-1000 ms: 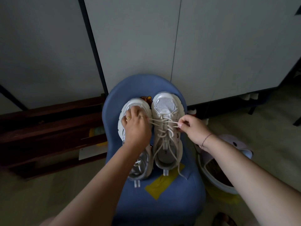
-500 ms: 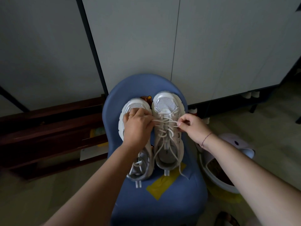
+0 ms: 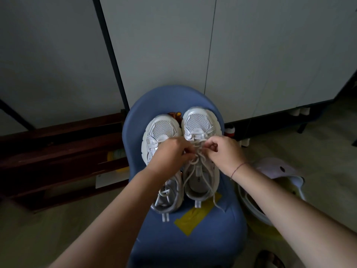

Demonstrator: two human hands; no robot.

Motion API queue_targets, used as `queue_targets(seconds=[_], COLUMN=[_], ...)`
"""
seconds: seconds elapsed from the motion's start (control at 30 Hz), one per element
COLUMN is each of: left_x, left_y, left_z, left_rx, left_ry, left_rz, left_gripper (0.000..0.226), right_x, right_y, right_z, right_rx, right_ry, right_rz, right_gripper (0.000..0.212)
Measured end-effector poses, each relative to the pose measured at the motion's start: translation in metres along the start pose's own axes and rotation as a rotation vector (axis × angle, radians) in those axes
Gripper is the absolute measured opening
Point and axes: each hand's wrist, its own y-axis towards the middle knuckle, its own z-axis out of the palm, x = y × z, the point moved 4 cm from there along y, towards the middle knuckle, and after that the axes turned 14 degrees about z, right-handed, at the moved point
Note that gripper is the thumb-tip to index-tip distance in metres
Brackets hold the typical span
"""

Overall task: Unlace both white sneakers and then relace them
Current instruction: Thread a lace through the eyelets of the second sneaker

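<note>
**Hands Meet Over the Lacing**

Both hands have drawn together since a second ago. Then they were apart, with lace strands pulled across between them and the left hand [image 3: 170,153] lying over the left-side sneaker [image 3: 160,130]. Now that hand has crossed to meet the right hand [image 3: 222,151] above the middle of the right-side sneaker [image 3: 199,122]. Each hand pinches the lace [image 3: 195,161] in curled fingertips, and the two grips nearly touch.

The work in hand looks like a single crossing midway up this sneaker's eyelets. Whether the strand is going in or coming out cannot be told from this view. The next move probably calls for a fine hold on one strand, fed or drawn through one eyelet without dragging the neighbouring rows tight.

The two sneakers stand side by side on the seat of a blue chair [image 3: 193,240], toes pointing away from the person and heels near a patch of yellow tape [image 3: 193,219]. Both have white mesh toes and thick soles. The lace is a round, off-white cord that hangs in slack loops, its free ends trailing past the heel onto the seat. The left forearm hides most of the left-side sneaker's lacing.
</note>
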Motion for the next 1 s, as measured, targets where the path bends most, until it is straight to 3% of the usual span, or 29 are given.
queue_targets(seconds=[0.17,0.47,0.57,0.7,0.8,1.0], left_x=[-0.001,0.005,0.010,0.006,0.004,0.012], left_y=[-0.003,-0.006,-0.004,-0.001,0.000,-0.002], left_z=[0.005,0.002,0.003,0.002,-0.001,0.001], left_rx=[0.016,-0.186,-0.136,0.005,-0.015,-0.073], left_ry=[-0.028,-0.513,-0.488,-0.212,-0.152,-0.079], left_rz=[-0.103,-0.386,-0.425,-0.306,-0.250,-0.329], left_gripper=[0.010,0.022,0.011,0.013,0.007,0.017], right_x=[-0.009,-0.018,-0.015,-0.018,-0.018,-0.018], right_y=[0.003,-0.001,0.000,0.005,0.009,0.008], right_z=[0.001,0.009,0.010,0.002,-0.003,-0.008], right_rx=[0.073,0.275,0.383,0.330,0.204,0.076], right_ry=[0.000,0.761,0.914,0.632,0.300,0.202], right_rz=[0.026,0.325,0.390,0.280,0.170,0.151], right_gripper=[0.009,0.023,0.021,0.017,0.017,0.021])
